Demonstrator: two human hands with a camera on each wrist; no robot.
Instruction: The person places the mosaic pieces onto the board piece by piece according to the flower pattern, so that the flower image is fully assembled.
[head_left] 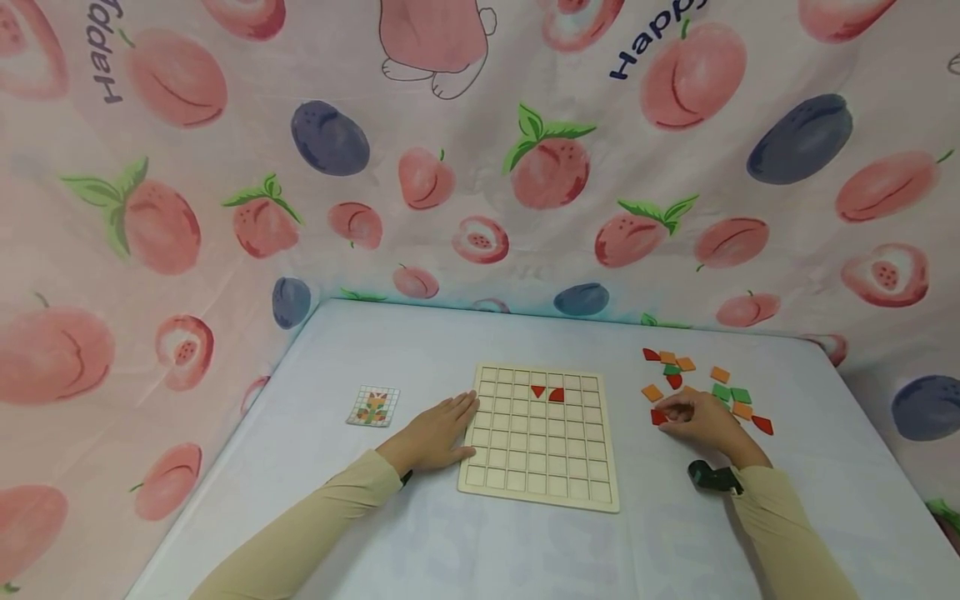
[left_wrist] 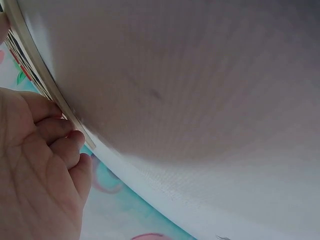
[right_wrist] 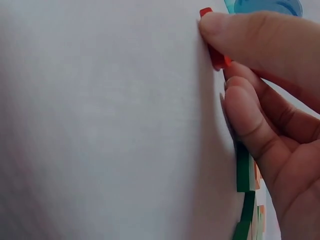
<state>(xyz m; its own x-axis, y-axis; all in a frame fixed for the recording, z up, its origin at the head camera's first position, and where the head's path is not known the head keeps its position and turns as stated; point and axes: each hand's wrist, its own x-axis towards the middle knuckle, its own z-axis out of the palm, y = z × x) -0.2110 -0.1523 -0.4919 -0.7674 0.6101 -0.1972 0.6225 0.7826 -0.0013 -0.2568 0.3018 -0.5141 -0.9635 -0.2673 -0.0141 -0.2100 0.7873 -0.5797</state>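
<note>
A pale wooden grid board [head_left: 537,468] lies on the table. In its upper rows sit a red triangle tile [head_left: 537,391] and a red rounded-edge tile [head_left: 557,395]. My left hand [head_left: 431,435] rests along the board's left edge, fingers against the rim; the left wrist view shows those fingers [left_wrist: 65,145] beside the edge. To the right, my right hand [head_left: 701,419] pinches a red tile [head_left: 657,417] between thumb and fingers, low over the table. The right wrist view has the thumb on that red tile [right_wrist: 219,59]; its full shape is partly covered.
Several loose tiles surround my right hand, among them an orange tile [head_left: 720,374], a green tile [head_left: 740,395] and a red tile [head_left: 762,425]. Left of the board lies a small gridded pattern card [head_left: 372,407]. A fruit-print cloth [head_left: 480,192] hangs behind the table.
</note>
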